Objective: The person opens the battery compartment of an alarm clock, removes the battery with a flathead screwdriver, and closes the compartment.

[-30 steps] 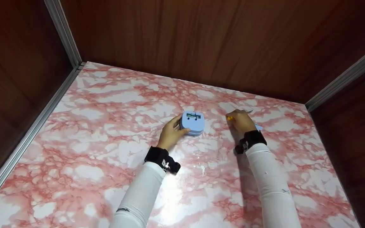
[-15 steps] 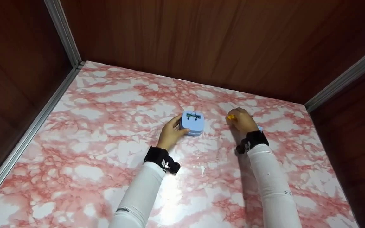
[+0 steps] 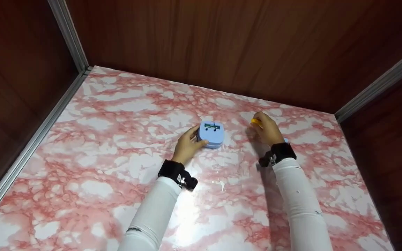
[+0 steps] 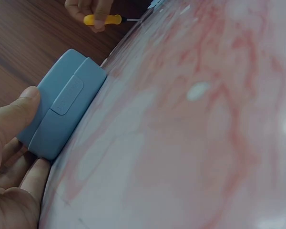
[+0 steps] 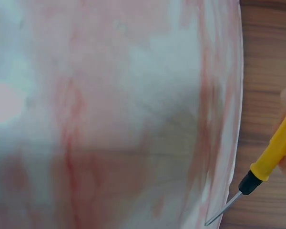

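My left hand (image 3: 188, 145) grips a light-blue, rounded-square device (image 3: 211, 136) at its left side, thumb along the near edge. A slot showing green and metal parts lies open in its upper face, with two dark spots below it. In the left wrist view, the device's side (image 4: 66, 105) has a raised oblong panel. To its right, my right hand (image 3: 268, 129) holds a screwdriver (image 5: 271, 155) with a yellow handle, black collar and thin metal shaft. Its shaft is hidden in the head view. The right wrist view shows the tip close over the tabletop.
A small light-blue piece (image 3: 286, 140) is partly hidden behind my right wrist. Red-and-white marbled tabletop (image 3: 117, 146) spreads around both hands. Dark wooden panels (image 3: 204, 42) with metal corner strips (image 3: 69, 35) enclose the back and sides.
My right hand has moved slightly away from me with the screwdriver, and the shaft that showed beyond the knuckles is now out of sight. The left hand and device stay in place.
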The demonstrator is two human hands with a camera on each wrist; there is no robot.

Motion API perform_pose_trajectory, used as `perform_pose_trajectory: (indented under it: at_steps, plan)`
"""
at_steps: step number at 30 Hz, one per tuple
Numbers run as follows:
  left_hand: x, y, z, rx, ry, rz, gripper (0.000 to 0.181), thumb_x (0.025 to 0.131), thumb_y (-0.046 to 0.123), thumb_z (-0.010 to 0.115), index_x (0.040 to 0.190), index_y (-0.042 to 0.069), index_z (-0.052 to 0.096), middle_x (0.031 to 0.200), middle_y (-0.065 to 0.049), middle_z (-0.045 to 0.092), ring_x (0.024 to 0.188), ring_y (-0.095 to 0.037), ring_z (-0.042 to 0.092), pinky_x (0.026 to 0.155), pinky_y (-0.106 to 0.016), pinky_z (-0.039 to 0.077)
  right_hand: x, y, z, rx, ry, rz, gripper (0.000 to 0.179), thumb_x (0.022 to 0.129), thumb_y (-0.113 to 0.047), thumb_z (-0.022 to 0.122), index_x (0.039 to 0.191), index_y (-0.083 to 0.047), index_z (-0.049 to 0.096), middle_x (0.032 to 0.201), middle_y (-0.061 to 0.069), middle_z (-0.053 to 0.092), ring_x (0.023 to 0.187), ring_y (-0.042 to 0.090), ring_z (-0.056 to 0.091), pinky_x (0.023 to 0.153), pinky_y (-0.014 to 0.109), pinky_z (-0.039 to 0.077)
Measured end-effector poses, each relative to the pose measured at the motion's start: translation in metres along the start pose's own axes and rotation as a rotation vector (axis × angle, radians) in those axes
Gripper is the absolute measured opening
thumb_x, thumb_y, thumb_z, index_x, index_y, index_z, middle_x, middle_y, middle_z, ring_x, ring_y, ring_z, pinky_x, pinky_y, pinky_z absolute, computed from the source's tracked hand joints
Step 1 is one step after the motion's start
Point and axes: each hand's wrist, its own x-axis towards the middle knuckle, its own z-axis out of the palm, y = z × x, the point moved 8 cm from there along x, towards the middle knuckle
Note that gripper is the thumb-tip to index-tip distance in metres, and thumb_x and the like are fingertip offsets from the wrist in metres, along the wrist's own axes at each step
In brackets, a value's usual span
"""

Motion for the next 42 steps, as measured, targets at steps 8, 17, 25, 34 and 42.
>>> perform_pose_trajectory:
  at_steps: [8, 17, 25, 34, 42]
  plan:
    - [0.002, -0.001, -0.004, -0.017, 0.023, -0.002, 0.075, 0.088, 0.008, 0.079, 0.154, 0.010, 0.044, 0.155, -0.015, 0.044, 0.142, -0.026, 0.044, 0.113, -0.026, 0.042, 0.006, -0.021, -0.013, 0.184, 0.243, -0.044, 0.025, 0.104, -0.011, 0.057, 0.122, 0.005, 0.056, 0.115, 0.021, 0.063, 0.108, 0.034, 0.063, 0.090, 0.039, 0.057]
    - [0.001, -0.002, -0.004, -0.024, 0.031, -0.011, 0.074, 0.087, 0.007, 0.079, 0.153, 0.010, 0.045, 0.155, -0.016, 0.045, 0.142, -0.027, 0.044, 0.115, -0.027, 0.041, 0.008, -0.029, -0.022, 0.858, 0.479, 0.042, 0.021, 0.108, -0.005, 0.043, 0.122, 0.007, 0.052, 0.108, 0.022, 0.062, 0.098, 0.038, 0.062, 0.088, 0.036, 0.054]
    - [0.000, -0.001, -0.003, -0.009, 0.027, 0.006, 0.075, 0.087, 0.007, 0.080, 0.153, 0.008, 0.044, 0.155, -0.015, 0.045, 0.142, -0.026, 0.044, 0.115, -0.027, 0.040, 0.005, -0.017, -0.013, 1.422, 0.655, 0.176, 0.019, 0.110, -0.006, 0.033, 0.111, 0.007, 0.047, 0.091, 0.014, 0.057, 0.071, 0.021, 0.054, 0.064, 0.026, 0.049]
    - [0.000, 0.001, -0.003, 0.022, 0.019, 0.018, 0.074, 0.088, 0.008, 0.079, 0.153, 0.008, 0.044, 0.154, -0.016, 0.047, 0.142, -0.026, 0.044, 0.115, -0.028, 0.041, 0.005, -0.028, -0.007, 1.615, 0.645, 0.194, 0.033, 0.113, -0.020, 0.025, 0.089, -0.007, 0.044, 0.071, 0.007, 0.047, 0.059, 0.017, 0.037, 0.054, 0.025, 0.030]
    - [0.000, 0.002, -0.001, 0.002, 0.014, 0.015, 0.074, 0.088, 0.008, 0.079, 0.153, 0.007, 0.044, 0.154, -0.017, 0.046, 0.141, -0.028, 0.045, 0.115, -0.030, 0.041, 0.008, -0.043, -0.012, 1.678, 0.637, 0.151, 0.056, 0.113, -0.032, 0.025, 0.072, -0.003, 0.050, 0.061, 0.007, 0.048, 0.048, 0.015, 0.038, 0.045, 0.024, 0.033]
